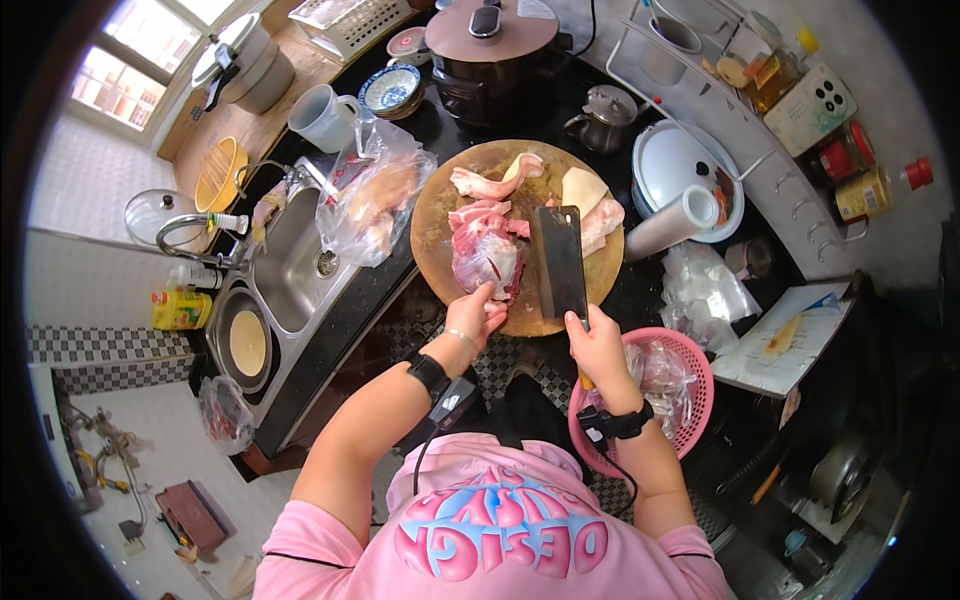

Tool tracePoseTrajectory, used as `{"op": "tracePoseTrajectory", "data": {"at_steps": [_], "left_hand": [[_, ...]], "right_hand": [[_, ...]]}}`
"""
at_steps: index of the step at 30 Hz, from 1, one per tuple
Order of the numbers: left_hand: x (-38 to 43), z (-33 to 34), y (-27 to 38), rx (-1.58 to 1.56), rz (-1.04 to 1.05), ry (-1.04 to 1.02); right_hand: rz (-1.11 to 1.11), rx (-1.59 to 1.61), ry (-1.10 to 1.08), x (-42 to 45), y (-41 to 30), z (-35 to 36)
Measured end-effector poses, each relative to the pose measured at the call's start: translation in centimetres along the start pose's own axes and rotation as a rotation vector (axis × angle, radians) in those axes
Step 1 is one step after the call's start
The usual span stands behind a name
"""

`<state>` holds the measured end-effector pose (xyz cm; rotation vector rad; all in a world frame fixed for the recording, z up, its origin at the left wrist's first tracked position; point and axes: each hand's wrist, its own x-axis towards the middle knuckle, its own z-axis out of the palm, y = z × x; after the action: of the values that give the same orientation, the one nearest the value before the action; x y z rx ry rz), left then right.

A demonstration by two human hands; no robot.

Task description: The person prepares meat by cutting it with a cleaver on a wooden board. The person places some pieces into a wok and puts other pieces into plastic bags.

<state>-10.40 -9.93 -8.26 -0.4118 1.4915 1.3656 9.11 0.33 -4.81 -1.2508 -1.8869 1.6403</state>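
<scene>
A large piece of raw red meat [486, 251] lies on a round wooden chopping board [435, 202]. With its fingers and thumb, my left hand [480, 311] grips the near end of this meat. My right hand [604, 349] holds a cleaver [561, 259] by its handle, the broad dark blade pointing away from me over the board. A curled strip of pork skin and fat [499, 180] rests toward the far edge. Paler pieces with skin [585, 191] sit to the right, partly behind the blade.
Left of the board are a plastic bag [375, 195] with pale contents and a steel sink [289, 259]. A black electric cooker [480, 90] stands behind. To the right are a plastic-film roll [671, 221] and a lidded enamel pot [682, 165]. Below is a pink basket [705, 375] holding bags.
</scene>
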Motion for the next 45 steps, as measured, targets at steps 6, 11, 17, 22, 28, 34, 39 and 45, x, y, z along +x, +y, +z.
{"op": "tracePoseTrajectory", "data": {"at_steps": [6,11,17,22,28,34,39,45], "left_hand": [[1.5,3.1,-0.8,-0.173,0.140,0.087],[1.1,0.1,1.2,-0.005,0.305,0.210],[-0.2,-0.6,6.5,0.282,0.338,0.154],[-0.8,1.9,10.4,0.474,0.464,0.203],[-2.1,5.1,14.2,0.819,0.503,0.228],[-4.1,5.7,15.9,1.075,0.569,-0.136],[0.2,0.9,12.3,1.457,0.855,-0.139],[3.9,-4.8,8.5,1.390,0.900,0.045]], "right_hand": [[-0.027,0.005,-0.004,-0.1,1.1,-1.2],[-0.022,-0.001,0.006,-0.7,0.6,-2.2],[-0.030,0.009,0.001,-1.1,1.8,-2.1],[-0.004,0.027,-0.002,-1.9,1.5,-2.4],[-0.105,0.060,0.069,-2.3,2.9,-2.3],[-0.017,0.047,0.120,-2.9,2.2,-2.3],[-0.046,0.031,0.142,-3.0,0.5,-1.1],[-0.047,-0.055,0.094,-4.0,-2.0,0.5]]}}
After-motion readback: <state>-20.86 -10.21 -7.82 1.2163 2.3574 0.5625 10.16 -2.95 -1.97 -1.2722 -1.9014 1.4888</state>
